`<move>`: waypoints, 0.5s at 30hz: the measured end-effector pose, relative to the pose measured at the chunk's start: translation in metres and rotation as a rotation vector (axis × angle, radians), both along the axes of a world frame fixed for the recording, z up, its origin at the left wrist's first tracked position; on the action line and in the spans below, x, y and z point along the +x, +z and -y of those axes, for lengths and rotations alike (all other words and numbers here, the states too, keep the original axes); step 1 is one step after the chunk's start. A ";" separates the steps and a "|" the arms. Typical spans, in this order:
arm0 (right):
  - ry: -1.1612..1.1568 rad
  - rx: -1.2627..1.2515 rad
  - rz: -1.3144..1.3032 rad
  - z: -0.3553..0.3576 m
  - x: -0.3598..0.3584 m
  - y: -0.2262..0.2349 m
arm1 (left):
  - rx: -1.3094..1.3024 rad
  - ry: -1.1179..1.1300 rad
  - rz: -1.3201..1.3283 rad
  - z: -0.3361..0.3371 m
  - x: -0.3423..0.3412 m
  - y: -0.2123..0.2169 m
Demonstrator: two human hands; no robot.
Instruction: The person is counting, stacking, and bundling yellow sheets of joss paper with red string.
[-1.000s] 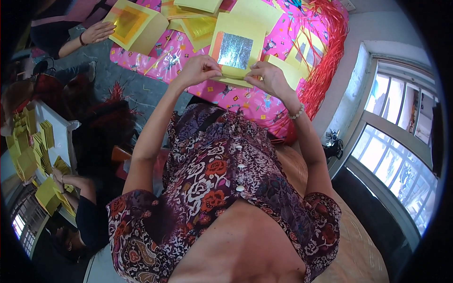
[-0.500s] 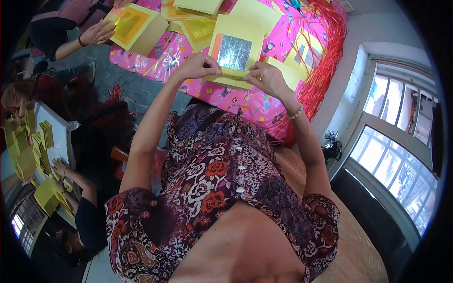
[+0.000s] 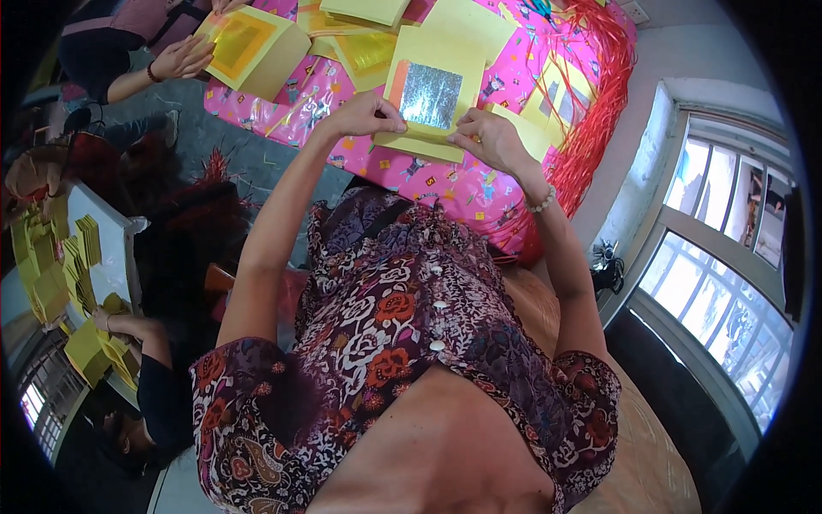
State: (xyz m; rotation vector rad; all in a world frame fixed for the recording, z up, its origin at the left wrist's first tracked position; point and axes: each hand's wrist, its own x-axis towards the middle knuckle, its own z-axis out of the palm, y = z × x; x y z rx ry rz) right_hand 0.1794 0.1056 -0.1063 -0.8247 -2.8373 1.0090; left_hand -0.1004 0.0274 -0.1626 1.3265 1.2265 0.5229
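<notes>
A yellow paper sheet (image 3: 471,73) with a square of silver foil (image 3: 431,96) and an orange strip lies before me on the pink patterned table cover (image 3: 467,190). At the sheet's near left corner, my left hand (image 3: 364,115) pinches the edge between thumb and fingertips. My right hand (image 3: 497,141), with a beaded bracelet (image 3: 542,201) at its wrist, pinches the near right side the same way. Between the two hands the near edge is curled or folded up a little. Part of the sheet or another yellow sheet shows below that edge.
More yellow sheets (image 3: 467,30) lie beyond. Red plastic strands (image 3: 606,111) heap along the right side. At the upper left, another person's hand (image 3: 181,58) rests by gold-foiled paper (image 3: 240,44). Farther left, a co-worker's arm (image 3: 141,328) reaches over folded yellow papers on a white table (image 3: 110,257).
My hands keep their pinch on the sheet's near edge with hardly any movement. The co-worker's hand at the lower left has moved down toward the nearer yellow papers. The whole view has shifted slightly.
</notes>
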 end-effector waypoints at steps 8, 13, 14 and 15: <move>0.006 0.006 -0.005 -0.002 0.001 -0.001 | -0.039 -0.003 0.043 -0.002 0.000 -0.001; 0.011 0.056 -0.079 0.009 -0.001 0.008 | -0.035 0.001 0.038 -0.002 -0.001 -0.003; 0.007 0.141 -0.095 0.013 -0.002 0.007 | -0.032 0.001 0.037 -0.001 -0.002 -0.003; -0.001 0.228 -0.111 0.016 -0.002 0.005 | -0.030 0.006 0.020 -0.001 -0.001 -0.003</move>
